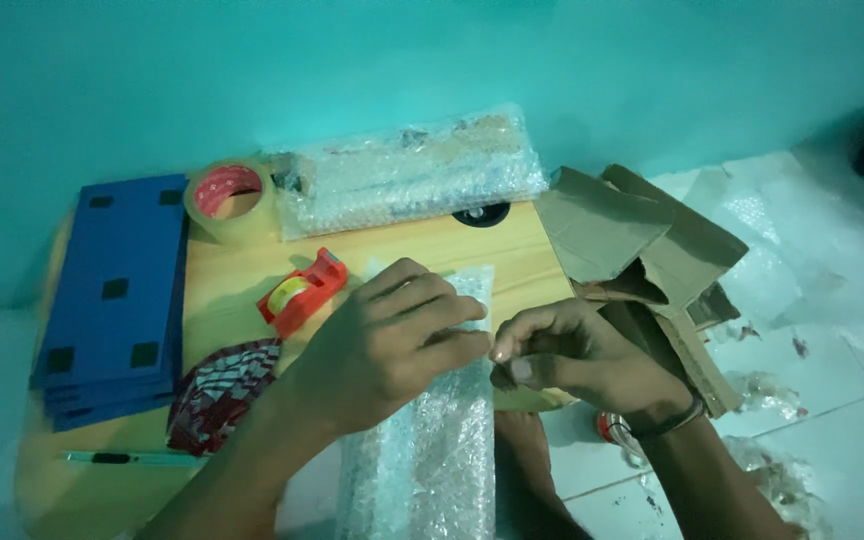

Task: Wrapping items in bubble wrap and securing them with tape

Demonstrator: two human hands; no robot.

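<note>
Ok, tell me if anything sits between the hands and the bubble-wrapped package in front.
Nothing visible does. The left hand lies flat on the bubble-wrapped package, and the right hand pinches at its edge. The red tape dispenser and the tape roll lie off to the left, clear of both hands.

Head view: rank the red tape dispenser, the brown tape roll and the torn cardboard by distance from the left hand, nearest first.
1. Red tape dispenser: just left of the left hand, on the wooden table.
2. Brown tape roll: farther up-left, beside the stack of blue sheets.
3. Torn cardboard: off to the right, beyond the right hand.
</note>
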